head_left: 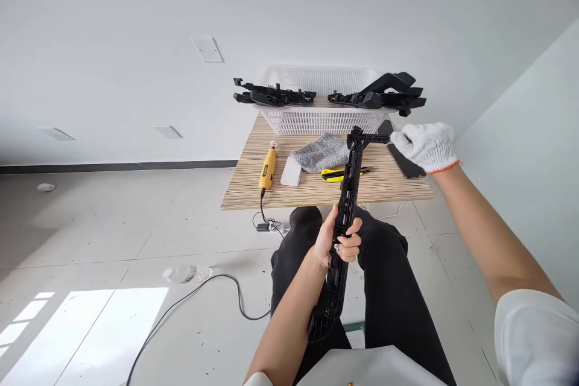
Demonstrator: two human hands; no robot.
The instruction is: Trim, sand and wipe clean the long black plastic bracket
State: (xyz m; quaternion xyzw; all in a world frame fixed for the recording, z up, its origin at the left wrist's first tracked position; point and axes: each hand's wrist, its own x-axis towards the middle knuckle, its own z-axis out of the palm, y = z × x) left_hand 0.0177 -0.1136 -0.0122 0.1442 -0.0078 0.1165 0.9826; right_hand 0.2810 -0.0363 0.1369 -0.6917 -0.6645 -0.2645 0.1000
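Bracket (344,217), long black plastic, held upright over my lap for checking: left grip (340,241) closed round mid-section, gloved right grip (423,143) pinching top arm. Bench (312,188) w/ basket (323,120) just beyond.

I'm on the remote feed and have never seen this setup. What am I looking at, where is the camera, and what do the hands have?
There is no machine here: a seated person works with two hands. The one picture comes from a camera on the person's head, looking forward and down over their lap. The bare left hand has its grip around the middle of a long black plastic part. The right hand, in a white glove, holds that part's far end. Ahead is a small wooden table carrying a white basket with more black parts laid across its rim, a yellow rotary tool, a grey cloth, a yellow utility knife and a phone.
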